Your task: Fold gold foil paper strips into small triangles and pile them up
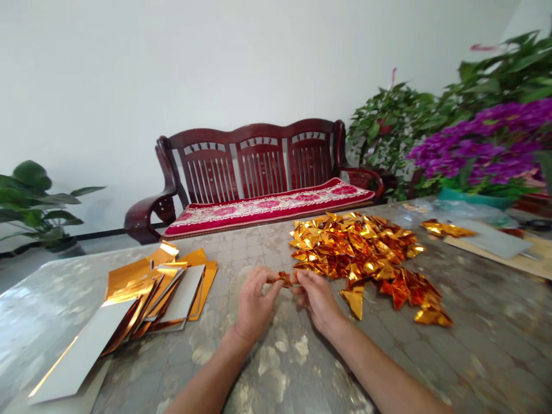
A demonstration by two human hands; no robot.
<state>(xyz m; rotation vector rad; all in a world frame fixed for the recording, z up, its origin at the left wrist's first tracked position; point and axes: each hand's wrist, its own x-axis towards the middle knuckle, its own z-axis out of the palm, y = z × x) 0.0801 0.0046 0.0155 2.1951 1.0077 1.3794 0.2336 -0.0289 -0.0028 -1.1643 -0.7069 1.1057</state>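
Observation:
A small folded gold foil paper piece (284, 279) is pinched between my two hands above the table. My left hand (257, 299) grips its left end between thumb and fingers. On its right end, my right hand (316, 296) is closed in a like pinch. Just beyond and to the right lies a heap of folded gold foil pieces (349, 244), shiny and pointed at the ends. Off to the left sits a loose stack of flat gold foil paper sheets (159, 293), some showing a pale back. My fingers partly cover the held piece.
The patterned table (267, 374) spreads under everything. At its right are a cardboard sheet (517, 256), clear plastic and purple flowers (483, 144). Beyond the table stands a dark wooden bench (263, 161) with a red cushion (276, 207). A leafy plant (38, 198) is at far left.

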